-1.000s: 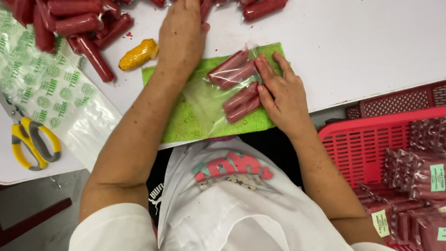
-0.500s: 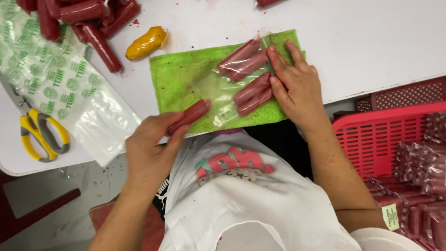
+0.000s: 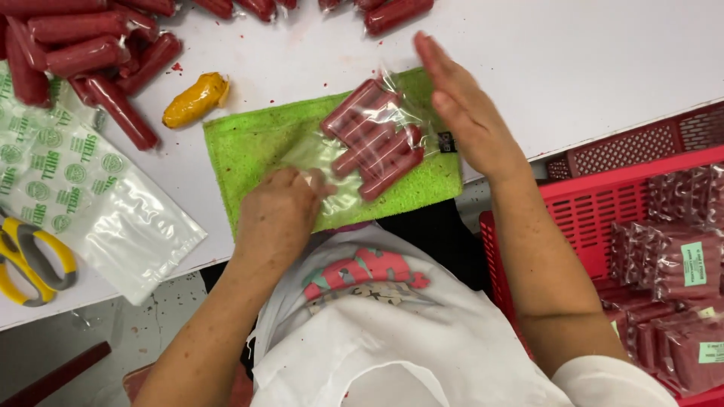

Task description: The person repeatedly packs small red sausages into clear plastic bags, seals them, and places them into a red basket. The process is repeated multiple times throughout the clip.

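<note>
The clear plastic bag lay on the green cloth near the front edge of the table, with several red sausages packed side by side in its far half. The left hand was curled over the bag's open near end, its fingers closed on the loose film and pressing it to the cloth. The right hand was flat and spread, fingers together, standing on edge just beside the sausages at the bag's right side; whether it touched the film could not be told.

The sausages lay slightly askew rather than in one neat row, so they could have ridden up over each other if the right hand pushed them together too hard. The film under the left hand looked crumpled, and a fold trapped there would likely have left the mouth creased. The cloth reached the front edge of the table, so a sideways shove might have dragged cloth and bag over it toward the red crate of finished packs. More loose sausages sat at the far left corner, an orange-yellow lump beside them, printed empty bags and yellow scissors near the left edge.
</note>
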